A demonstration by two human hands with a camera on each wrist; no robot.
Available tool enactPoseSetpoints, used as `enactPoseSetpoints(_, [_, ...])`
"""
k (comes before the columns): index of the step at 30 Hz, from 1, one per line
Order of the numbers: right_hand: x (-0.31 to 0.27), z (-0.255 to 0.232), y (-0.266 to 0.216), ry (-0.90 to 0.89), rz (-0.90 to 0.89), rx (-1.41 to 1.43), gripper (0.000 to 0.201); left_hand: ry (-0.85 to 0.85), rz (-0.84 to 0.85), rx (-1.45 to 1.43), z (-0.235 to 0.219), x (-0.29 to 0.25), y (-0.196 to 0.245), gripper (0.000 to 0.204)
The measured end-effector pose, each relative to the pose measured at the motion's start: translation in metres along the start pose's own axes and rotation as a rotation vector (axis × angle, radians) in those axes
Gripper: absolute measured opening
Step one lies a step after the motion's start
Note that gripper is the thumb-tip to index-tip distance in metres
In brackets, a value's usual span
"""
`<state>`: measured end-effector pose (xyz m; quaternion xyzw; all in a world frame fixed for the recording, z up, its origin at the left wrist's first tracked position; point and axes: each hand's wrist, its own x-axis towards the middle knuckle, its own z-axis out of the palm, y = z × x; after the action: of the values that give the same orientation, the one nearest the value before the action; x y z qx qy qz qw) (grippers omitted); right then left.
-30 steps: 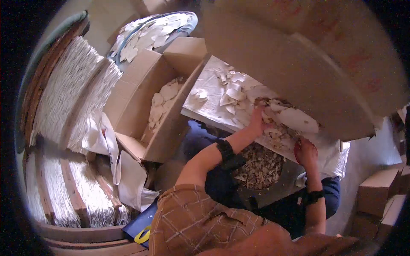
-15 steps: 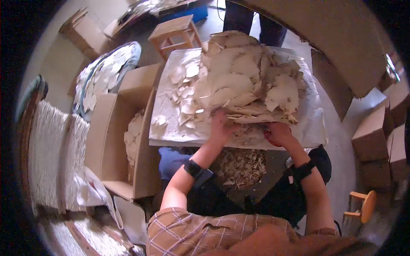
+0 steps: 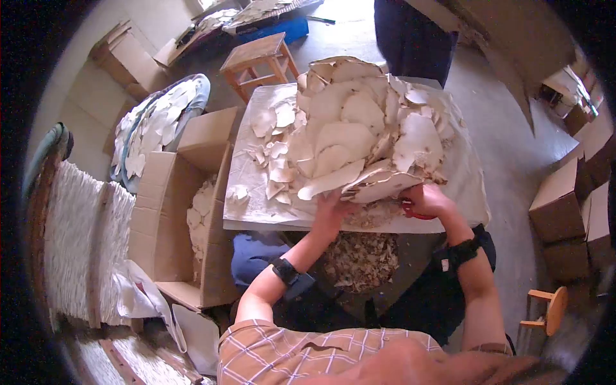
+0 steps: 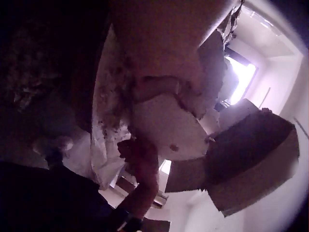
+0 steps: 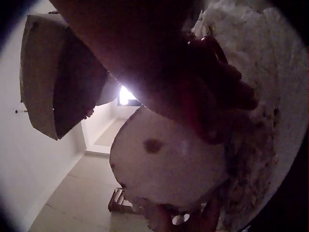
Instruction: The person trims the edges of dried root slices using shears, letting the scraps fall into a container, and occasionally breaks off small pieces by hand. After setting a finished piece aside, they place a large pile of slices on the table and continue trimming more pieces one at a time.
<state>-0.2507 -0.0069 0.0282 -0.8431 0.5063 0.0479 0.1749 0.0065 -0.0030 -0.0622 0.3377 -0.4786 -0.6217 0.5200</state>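
My left hand point(image 3: 330, 215) is at the front edge of a big pile of thin, pale, flat pieces point(image 3: 346, 122) on a white-covered table point(image 3: 465, 199). Its fingers pinch the rim of a broad pale piece point(image 4: 169, 128) with a brown spot, which stands tilted up between my hands. In my right hand point(image 3: 433, 200) are red-handled scissors point(image 3: 414, 210), their loop showing in the right wrist view; the blades are hidden. Those fingers are right at the other side of the same piece. Crumbs point(image 3: 372, 215) lie beneath both hands.
An open cardboard box point(image 3: 218, 256) with similar pieces stands left of the table. A container of scraps point(image 3: 362, 260) sits below its front edge. Another cardboard box point(image 4: 251, 164) is held up overhead, fingers at its edge. A person in dark trousers point(image 3: 414, 48) stands beyond.
The large cardboard over the table has shifted away to the upper right, exposing the pile. My view has turned toward the table, and the front piece now tilts up more between my hands.
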Motion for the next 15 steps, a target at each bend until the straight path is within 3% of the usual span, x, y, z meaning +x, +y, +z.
enactPoseSetpoints(2, [-0.002,-0.005,-0.005,0.007,0.005,0.037,0.02,0.183,-0.187,-0.412,0.015,-0.005,0.022,0.057])
enactPoseSetpoints(3, [-0.003,-0.005,-0.006,0.014,0.019,0.072,0.02,0.185,-0.184,-0.408,0.012,-0.004,0.02,0.057])
enactPoseSetpoints(5, [0.0,0.003,0.0,0.03,-0.008,0.074,0.021,0.242,-0.362,-0.445,0.009,0.0,0.014,0.052])
enactPoseSetpoints(8, [0.0,0.008,0.005,0.06,-0.012,0.039,0.024,0.209,-0.484,-0.577,0.03,-0.003,0.041,0.05])
enactPoseSetpoints(13, [0.001,0.004,0.006,0.05,0.003,0.03,0.024,0.252,-0.373,-0.559,0.029,0.001,0.028,0.052])
enactPoseSetpoints(15, [-0.005,-0.001,0.006,0.148,0.004,0.039,0.024,0.275,-0.32,-0.537,0.038,0.002,0.03,0.052])
